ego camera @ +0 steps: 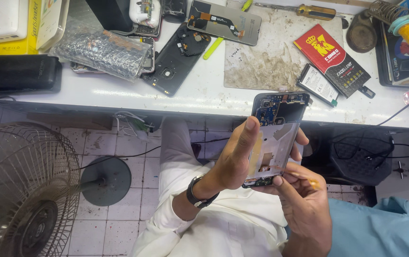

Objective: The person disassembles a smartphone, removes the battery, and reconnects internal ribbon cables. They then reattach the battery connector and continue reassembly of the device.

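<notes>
left hand [235,159] cradling opened phone [276,138], right hand [302,200] just below

Opened phone [277,138], back cover off, circuit board exposed, upright above lap

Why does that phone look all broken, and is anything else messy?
The phone held in the left hand has no back cover, so its circuit board shows. The right hand touches its lower end. Its likely black back cover lies loose on the white bench, and the work mat is badly stained.
</notes>
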